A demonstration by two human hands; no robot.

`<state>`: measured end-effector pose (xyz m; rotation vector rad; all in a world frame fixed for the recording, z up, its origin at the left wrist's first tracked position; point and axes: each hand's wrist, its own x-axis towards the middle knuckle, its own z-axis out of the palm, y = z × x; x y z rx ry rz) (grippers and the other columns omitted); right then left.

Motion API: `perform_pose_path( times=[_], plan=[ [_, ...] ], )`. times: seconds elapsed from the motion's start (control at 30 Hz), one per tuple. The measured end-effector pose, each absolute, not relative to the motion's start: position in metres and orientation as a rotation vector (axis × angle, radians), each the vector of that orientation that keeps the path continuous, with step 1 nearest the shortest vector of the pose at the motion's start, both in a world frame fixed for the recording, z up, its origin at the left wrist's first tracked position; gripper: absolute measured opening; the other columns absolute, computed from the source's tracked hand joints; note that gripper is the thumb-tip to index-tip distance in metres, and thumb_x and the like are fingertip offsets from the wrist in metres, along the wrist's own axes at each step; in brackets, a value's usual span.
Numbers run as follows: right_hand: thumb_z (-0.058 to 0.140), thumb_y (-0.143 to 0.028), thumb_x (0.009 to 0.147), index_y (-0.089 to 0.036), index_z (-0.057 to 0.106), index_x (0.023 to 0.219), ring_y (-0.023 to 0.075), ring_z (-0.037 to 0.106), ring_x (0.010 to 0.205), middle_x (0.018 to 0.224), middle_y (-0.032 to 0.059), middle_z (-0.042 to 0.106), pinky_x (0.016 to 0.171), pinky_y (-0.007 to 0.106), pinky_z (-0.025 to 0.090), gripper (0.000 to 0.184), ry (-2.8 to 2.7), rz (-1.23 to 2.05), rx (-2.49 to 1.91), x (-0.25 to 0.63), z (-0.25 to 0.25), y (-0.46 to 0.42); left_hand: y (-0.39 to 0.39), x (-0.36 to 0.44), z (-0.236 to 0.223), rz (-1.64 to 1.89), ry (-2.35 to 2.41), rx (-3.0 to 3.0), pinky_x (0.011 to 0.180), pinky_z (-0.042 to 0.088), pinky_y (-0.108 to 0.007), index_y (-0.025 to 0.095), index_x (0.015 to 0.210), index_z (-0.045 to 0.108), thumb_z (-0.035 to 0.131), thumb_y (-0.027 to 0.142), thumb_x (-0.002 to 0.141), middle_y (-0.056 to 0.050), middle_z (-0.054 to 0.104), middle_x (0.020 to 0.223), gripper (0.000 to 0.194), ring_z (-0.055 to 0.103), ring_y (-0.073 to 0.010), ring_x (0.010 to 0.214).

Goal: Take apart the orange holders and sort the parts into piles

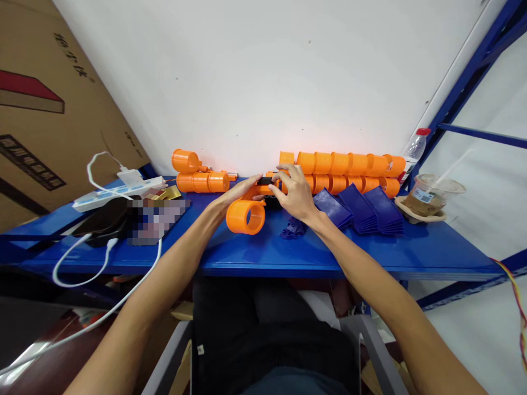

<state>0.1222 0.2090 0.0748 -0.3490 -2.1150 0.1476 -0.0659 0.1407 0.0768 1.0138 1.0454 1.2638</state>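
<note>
In front of me, my left hand (241,190) is closed on the handle of an orange plastic piece. Its hollow round cup (234,216) hangs below with the opening facing right. A short black part (264,180) lies along the handle between both hands. My right hand (295,191) is bent over the right end of this handle, thumb and index finger closing on it; the exact contact is partly hidden. Below the right hand is a small heap of dark blue scraps (293,229).
Orange cylinders (340,163) stand stacked along the wall at right, more orange cylinders (201,181) at left. Blue flat packets (362,210), a drink cup (430,197) and a bottle (415,147) sit at right. A power strip (119,195) and white cables lie at left on the blue table (263,258).
</note>
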Motion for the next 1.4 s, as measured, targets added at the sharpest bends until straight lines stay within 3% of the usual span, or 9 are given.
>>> perform_pose_path(
  times=[0.13,0.27,0.4,0.5,0.6,0.87,1.1,1.27,1.4],
  plan=[
    [0.066,-0.02,0.093,-0.023,0.062,0.086,0.0289,0.058,0.116,0.112,0.0104,0.071,0.105,0.047,0.049,0.009,-2.103,0.169,-0.325,0.12,0.072,0.208,0.14,-0.063,0.07,1.257,1.028,1.108,0.051,0.045,-0.025,0.02,0.082,0.063,0.07,0.055,0.094,0.002,0.047,0.056,0.038,0.042,-0.0112,0.047],
    [0.063,-0.018,0.092,-0.025,0.054,0.08,0.0256,0.059,0.099,0.088,0.0045,0.067,0.094,0.042,0.05,0.016,-2.052,0.173,-0.298,0.118,0.074,0.205,0.141,-0.065,0.071,1.188,1.047,1.172,0.05,0.044,-0.024,0.018,0.088,0.065,0.068,0.069,0.092,0.003,0.046,0.053,0.051,0.043,-0.0115,0.045],
    [0.058,-0.019,0.092,-0.025,0.051,0.082,0.022,0.058,0.092,0.089,0.0036,0.064,0.087,0.037,0.048,0.013,-1.879,0.178,-0.447,0.126,0.088,0.211,0.14,-0.081,0.084,1.398,1.08,0.994,0.047,0.043,-0.022,0.015,0.108,0.071,0.062,0.063,0.098,-0.001,0.057,0.063,0.05,0.051,-0.012,0.047],
    [0.058,-0.017,0.086,-0.024,0.052,0.081,0.0196,0.056,0.082,0.086,0.0033,0.062,0.076,0.033,0.044,0.011,-1.969,0.179,-0.672,0.137,0.096,0.225,0.137,-0.101,0.092,1.681,1.105,0.794,0.055,0.053,-0.024,0.019,0.128,0.069,0.055,0.055,0.104,-0.005,0.071,0.083,0.045,0.063,-0.014,0.058],
    [0.06,-0.014,0.081,-0.022,0.054,0.08,0.0189,0.055,0.075,0.08,0.0026,0.062,0.07,0.031,0.038,0.011,-2.252,0.18,-0.853,0.144,0.09,0.241,0.136,-0.12,0.091,1.798,1.117,0.687,0.062,0.058,-0.026,0.023,0.138,0.066,0.05,0.054,0.106,-0.006,0.073,0.088,0.047,0.068,-0.0166,0.066],
    [0.063,-0.003,0.076,-0.019,0.066,0.096,0.0202,0.064,0.085,0.091,0.0049,0.072,0.07,0.027,0.042,0.026,-2.609,0.351,-0.817,0.136,0.064,0.258,0.137,-0.123,0.087,1.823,1.134,0.672,0.066,0.058,-0.025,0.021,0.122,0.07,0.04,0.049,0.111,-0.005,0.07,0.085,0.043,0.066,-0.0146,0.068],
    [0.076,-0.004,0.073,-0.017,0.069,0.103,0.0165,0.065,0.087,0.094,0.0015,0.072,0.07,0.023,0.043,0.033,-2.588,0.523,-0.846,0.132,0.062,0.259,0.138,-0.127,0.084,1.818,1.22,0.793,0.072,0.059,-0.031,0.024,0.115,0.073,0.056,0.058,0.103,-0.007,0.07,0.087,0.04,0.068,-0.0175,0.074],
    [0.078,-0.006,0.073,-0.017,0.069,0.104,0.0159,0.064,0.084,0.093,0.0003,0.072,0.069,0.023,0.043,0.034,-2.579,0.559,-0.849,0.13,0.061,0.257,0.138,-0.126,0.085,1.82,1.202,0.693,0.071,0.058,-0.03,0.023,0.113,0.073,0.045,0.053,0.109,-0.006,0.07,0.086,0.041,0.067,-0.0167,0.072],
    [0.078,-0.006,0.074,-0.017,0.067,0.104,0.0157,0.065,0.085,0.093,0.0003,0.071,0.07,0.023,0.043,0.034,-2.579,0.55,-0.843,0.128,0.06,0.256,0.138,-0.126,0.085,1.821,1.164,0.679,0.07,0.058,-0.029,0.022,0.111,0.073,0.049,0.052,0.108,-0.006,0.07,0.085,0.038,0.067,-0.0154,0.07]
  ],
)
